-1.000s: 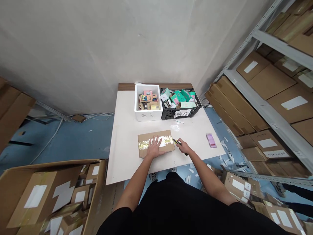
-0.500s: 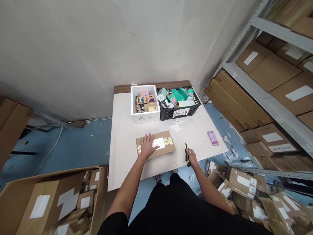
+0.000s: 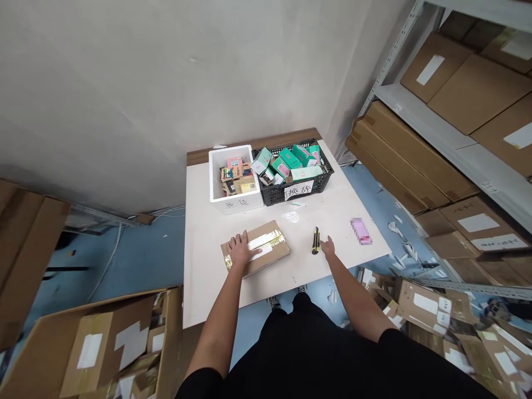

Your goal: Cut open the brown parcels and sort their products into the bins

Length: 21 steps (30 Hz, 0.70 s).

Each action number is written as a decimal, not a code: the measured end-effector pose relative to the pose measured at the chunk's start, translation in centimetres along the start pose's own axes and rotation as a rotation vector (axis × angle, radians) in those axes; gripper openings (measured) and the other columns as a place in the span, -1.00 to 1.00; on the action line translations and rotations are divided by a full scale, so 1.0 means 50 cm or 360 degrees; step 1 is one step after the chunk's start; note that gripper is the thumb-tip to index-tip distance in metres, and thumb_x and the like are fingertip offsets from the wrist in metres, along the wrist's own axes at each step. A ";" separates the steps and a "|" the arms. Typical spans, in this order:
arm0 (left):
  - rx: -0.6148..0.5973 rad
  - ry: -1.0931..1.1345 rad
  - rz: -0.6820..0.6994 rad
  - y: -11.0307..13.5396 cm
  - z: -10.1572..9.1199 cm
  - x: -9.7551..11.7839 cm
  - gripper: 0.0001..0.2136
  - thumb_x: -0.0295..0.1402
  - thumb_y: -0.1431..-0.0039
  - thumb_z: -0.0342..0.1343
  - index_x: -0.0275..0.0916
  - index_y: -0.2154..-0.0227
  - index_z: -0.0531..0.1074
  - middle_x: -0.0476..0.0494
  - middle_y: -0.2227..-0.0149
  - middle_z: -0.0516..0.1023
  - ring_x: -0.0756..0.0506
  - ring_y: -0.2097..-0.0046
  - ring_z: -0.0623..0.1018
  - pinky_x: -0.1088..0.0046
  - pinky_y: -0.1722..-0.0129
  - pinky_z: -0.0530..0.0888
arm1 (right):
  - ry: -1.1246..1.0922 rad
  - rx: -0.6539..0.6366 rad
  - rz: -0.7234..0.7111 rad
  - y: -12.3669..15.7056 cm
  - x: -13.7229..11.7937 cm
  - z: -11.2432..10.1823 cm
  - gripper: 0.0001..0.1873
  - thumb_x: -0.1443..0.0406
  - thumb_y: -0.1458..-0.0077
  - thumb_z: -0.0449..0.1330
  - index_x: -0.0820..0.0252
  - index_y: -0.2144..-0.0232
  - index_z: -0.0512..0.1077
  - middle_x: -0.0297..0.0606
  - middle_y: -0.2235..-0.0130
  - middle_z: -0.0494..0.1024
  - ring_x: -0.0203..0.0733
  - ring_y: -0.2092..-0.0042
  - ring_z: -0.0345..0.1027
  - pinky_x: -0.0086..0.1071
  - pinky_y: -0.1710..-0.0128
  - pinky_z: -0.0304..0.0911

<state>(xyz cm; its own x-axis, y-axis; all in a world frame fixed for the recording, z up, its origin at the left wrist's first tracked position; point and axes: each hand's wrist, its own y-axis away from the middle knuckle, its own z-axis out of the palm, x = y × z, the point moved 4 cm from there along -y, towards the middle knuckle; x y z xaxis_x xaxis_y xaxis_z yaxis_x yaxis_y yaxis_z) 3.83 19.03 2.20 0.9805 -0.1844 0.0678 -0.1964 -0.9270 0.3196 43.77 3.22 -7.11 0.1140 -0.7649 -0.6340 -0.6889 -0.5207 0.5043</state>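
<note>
A taped cardboard box (image 3: pixel 270 252) with a white label lies on the white table, turned slightly at an angle. My left hand (image 3: pixel 240 249) rests flat on its left part, fingers spread over the top. A strip of brown shows between two parts of the label. To the right of the box, a black and yellow utility knife (image 3: pixel 316 241) lies on the tabletop. Just right of the knife is my right hand (image 3: pixel 328 247), fingers stretched out and holding nothing.
At the table's back stand a white foam box (image 3: pixel 236 207) and a black plastic basket (image 3: pixel 274 196), both full of small cartons. A blurred pink item (image 3: pixel 361 231) lies at right. Shelves of cardboard boxes (image 3: pixel 474 91) rise on the right; a large open carton (image 3: pixel 172 321) stands lower left.
My right hand has let go of the utility knife, which now lies on the table, and moved off to its right. My left hand stays on the box. The view has shifted slightly.
</note>
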 end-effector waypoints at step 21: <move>-0.0159 -0.0044 -0.0490 0.043 0.048 0.162 -0.18 0.08 -0.45 -0.31 -0.65 -0.35 0.26 -0.88 -0.16 0.46 -0.50 -0.04 0.61 0.00 0.07 0.50 | 0.0319 -0.0517 -0.0775 0.122 -0.274 0.243 0.04 0.16 -0.27 0.25 0.12 -0.56 -0.25 -0.11 -0.31 0.48 0.06 -0.28 0.41 -0.25 -0.24 0.33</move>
<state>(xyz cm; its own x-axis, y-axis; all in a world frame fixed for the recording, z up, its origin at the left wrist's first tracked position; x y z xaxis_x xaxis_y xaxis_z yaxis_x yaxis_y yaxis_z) 11.37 14.78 1.18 0.9934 0.0898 -0.0721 0.1116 -0.9042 0.4124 29.31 15.16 -2.49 0.5146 -0.4506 -0.7295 -0.2745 -0.8926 0.3576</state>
